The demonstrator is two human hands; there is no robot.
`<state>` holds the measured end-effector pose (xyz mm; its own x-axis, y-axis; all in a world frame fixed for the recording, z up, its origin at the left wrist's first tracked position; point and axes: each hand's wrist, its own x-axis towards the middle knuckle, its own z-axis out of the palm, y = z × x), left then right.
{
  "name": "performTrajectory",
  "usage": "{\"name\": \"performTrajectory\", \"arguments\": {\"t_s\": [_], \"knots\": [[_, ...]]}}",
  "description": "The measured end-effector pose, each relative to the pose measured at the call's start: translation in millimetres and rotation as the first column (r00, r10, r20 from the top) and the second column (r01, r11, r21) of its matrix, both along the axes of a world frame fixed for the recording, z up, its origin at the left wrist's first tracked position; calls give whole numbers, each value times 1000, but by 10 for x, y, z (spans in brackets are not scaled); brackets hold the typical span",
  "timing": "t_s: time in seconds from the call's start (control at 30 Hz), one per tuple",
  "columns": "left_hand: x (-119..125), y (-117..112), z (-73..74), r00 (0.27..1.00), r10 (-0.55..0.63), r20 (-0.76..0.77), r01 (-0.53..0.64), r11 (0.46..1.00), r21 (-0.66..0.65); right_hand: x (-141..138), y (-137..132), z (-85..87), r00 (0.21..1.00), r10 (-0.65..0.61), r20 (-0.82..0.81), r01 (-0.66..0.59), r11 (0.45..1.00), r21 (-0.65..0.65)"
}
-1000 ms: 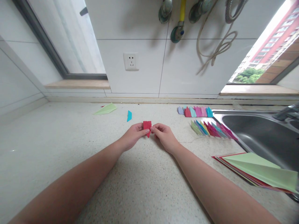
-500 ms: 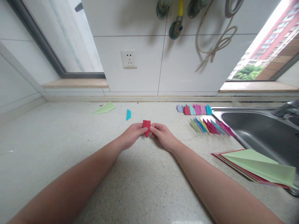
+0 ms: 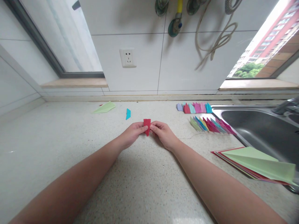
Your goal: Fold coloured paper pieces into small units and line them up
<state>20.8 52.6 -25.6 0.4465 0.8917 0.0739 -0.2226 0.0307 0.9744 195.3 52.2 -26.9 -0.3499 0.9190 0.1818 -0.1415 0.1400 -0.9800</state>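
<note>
A small folded red paper [image 3: 147, 123], narrowing to a point toward me, is held above the speckled counter [image 3: 140, 183]. My left hand [image 3: 133, 133] pinches its left edge, with the thumb lying over the front. On the opposite edge, the thumb and fingers of my right hand [image 3: 163, 133] are closed on the same paper. A small blue folded paper [image 3: 128, 114] lies beyond my left hand. Farther left rests a pale green paper piece [image 3: 105, 107], with a bit of red showing behind it.
Toward the right stand a back row of small folded papers [image 3: 196, 108] and a front row of pointed ones [image 3: 211, 125]. A stack of coloured sheets [image 3: 254, 165] overlaps the edge of the steel sink [image 3: 254, 124]. A wall socket [image 3: 128, 58] and pipe valves [image 3: 174, 26] are at the back.
The red paper is turned slightly between my fingers, and its lower tip looks a little different. Both hands keep their pinch. The whole view has shifted a little.
</note>
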Motion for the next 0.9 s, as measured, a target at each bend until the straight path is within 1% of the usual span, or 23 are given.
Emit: {"name": "performTrajectory", "arguments": {"t_s": [0.07, 0.17, 0.27, 0.4, 0.47, 0.57, 0.67, 0.8, 0.9], "knots": [[5, 8, -4, 997, 51, 50, -51, 999, -9, -15, 1, 2, 999, -34, 21, 34, 999, -24], [15, 14, -13, 984, 130, 121, -128, 991, -23, -31, -13, 19, 998, -31, 61, 32, 999, -19], [26, 13, -21, 975, 145, 168, -142, 989, -35, -34, -32, 30, 988, -13, 152, 9, 1000, 24], [29, 11, -25, 975, 156, 159, -152, 988, -34, -33, -38, 30, 971, -35, 235, 23, 998, 53], [22, 13, -26, 978, 153, 145, -150, 988, -30, -33, -30, 27, 973, -39, 230, 28, 998, 53], [9, 19, -27, 987, 116, 112, -114, 993, -24, -27, -13, 20, 984, -33, 174, 27, 999, 34], [0, 24, -33, 992, 87, 92, -85, 996, -19, -9, -5, 22, 990, 2, 139, -7, 999, 32], [-3, 17, -36, 995, 66, 80, -65, 998, -5, 22, -18, 54, 987, 60, 148, -70, 996, 63], [-1, 9, -27, 996, 50, 80, -50, 999, -2, 32, -28, 74, 986, 80, 146, -89, 994, 61]]}}
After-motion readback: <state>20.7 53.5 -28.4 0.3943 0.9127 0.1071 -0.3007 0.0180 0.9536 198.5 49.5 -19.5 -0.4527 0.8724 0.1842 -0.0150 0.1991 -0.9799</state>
